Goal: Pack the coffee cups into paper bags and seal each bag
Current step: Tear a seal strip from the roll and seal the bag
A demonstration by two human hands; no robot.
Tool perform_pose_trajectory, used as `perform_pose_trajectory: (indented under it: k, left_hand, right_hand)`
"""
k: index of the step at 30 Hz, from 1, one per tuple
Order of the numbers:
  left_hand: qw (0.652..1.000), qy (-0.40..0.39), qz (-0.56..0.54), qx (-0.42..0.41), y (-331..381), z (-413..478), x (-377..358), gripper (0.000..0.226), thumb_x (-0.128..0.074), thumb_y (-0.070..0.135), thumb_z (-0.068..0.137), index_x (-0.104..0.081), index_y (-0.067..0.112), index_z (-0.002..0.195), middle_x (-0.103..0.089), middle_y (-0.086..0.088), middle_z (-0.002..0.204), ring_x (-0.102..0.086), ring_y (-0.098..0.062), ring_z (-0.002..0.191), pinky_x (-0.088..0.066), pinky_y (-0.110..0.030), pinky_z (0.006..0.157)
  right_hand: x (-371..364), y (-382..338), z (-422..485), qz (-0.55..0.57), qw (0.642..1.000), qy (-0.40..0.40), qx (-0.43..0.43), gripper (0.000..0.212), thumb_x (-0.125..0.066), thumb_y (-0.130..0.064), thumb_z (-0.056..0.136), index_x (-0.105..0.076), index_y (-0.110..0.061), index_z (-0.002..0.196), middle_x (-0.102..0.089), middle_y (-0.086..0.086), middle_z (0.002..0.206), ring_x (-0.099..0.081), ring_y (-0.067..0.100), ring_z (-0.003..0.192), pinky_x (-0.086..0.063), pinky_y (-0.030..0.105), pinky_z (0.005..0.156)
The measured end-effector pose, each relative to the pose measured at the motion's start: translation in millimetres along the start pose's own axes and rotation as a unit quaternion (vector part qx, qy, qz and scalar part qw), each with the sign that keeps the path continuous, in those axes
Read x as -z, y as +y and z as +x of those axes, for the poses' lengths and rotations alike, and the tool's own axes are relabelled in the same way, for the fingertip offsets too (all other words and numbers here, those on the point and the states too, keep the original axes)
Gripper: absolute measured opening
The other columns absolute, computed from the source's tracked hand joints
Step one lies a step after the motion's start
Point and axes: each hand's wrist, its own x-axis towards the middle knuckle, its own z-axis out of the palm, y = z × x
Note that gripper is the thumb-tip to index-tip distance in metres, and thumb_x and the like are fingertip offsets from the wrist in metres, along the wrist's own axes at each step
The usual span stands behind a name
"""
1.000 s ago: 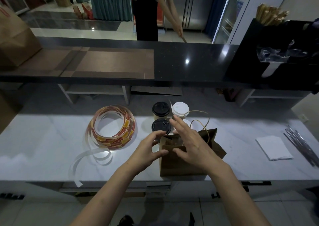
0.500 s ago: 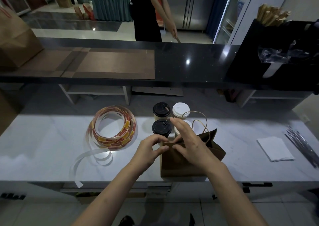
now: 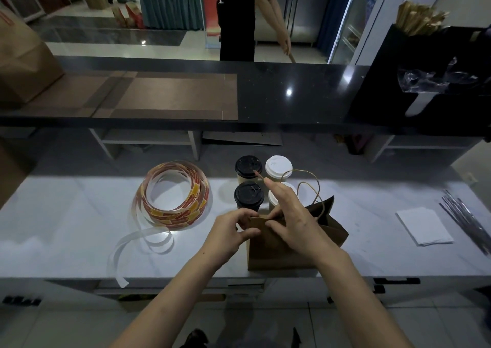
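Note:
A brown paper bag (image 3: pixel 276 249) with twine handles stands at the counter's front edge. My left hand (image 3: pixel 231 233) pinches the bag's top left corner. My right hand (image 3: pixel 289 220) lies over the bag's top edge, thumb and lower fingers holding the rim, index finger stretched toward the cups. Behind the bag stand several lidded coffee cups: two with black lids (image 3: pixel 248 167) (image 3: pixel 248 195) and two with white lids (image 3: pixel 279 165) (image 3: pixel 273 198), the nearer white one partly hidden by my right hand.
A coil of red-and-yellow sticker tape (image 3: pixel 172 193) lies to the left, its loose white tail trailing to the front edge. White napkins (image 3: pixel 422 225) and wrapped straws (image 3: pixel 467 220) lie at the right. A raised black counter (image 3: pixel 292 95) runs behind; a person stands beyond it.
My hands have drawn together on the bag's top. The left now pinches the corner, and the right has settled lower over the rim.

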Motion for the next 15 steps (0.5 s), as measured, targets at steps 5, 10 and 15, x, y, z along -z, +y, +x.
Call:
perform_pose_trajectory:
  k: [5,10,15]
  left_hand:
    - [1.000,0.015,-0.015,0.002,2.1,0.8,0.9,0.018,-0.080,0.025,0.090,-0.076,0.035,0.105,-0.071,0.013,0.096,-0.062,-0.003,0.092,-0.049,-0.019,0.079]
    - [0.999,0.040,-0.025,-0.010,0.9,2.2,-2.2,0.017,-0.081,0.020,0.088,-0.077,0.035,0.094,-0.070,0.013,0.093,-0.061,-0.002,0.091,-0.051,-0.021,0.079]
    - [0.997,0.061,-0.032,-0.034,-1.4,3.9,-4.9,0.016,-0.083,0.017,0.086,-0.077,0.031,0.086,-0.063,0.009,0.094,-0.059,-0.006,0.089,-0.053,-0.022,0.078]
  right_hand:
    - [0.5,-1.2,-1.1,0.003,1.000,-0.003,-0.001,0.113,-0.076,0.002,0.089,-0.009,-0.054,0.160,-0.022,-0.031,0.149,-0.066,0.002,0.097,-0.051,0.012,0.093]
    - [0.9,-2.7,-1.2,0.005,1.000,-0.003,-0.004,0.112,-0.075,0.003,0.090,-0.010,-0.055,0.160,-0.026,-0.031,0.144,-0.067,0.003,0.097,-0.052,0.014,0.093]
    - [0.1,-5.3,-2.5,0.001,1.000,0.005,-0.007,0.108,-0.075,0.001,0.091,-0.013,-0.051,0.162,-0.032,-0.020,0.147,-0.067,0.003,0.097,-0.057,0.024,0.092]
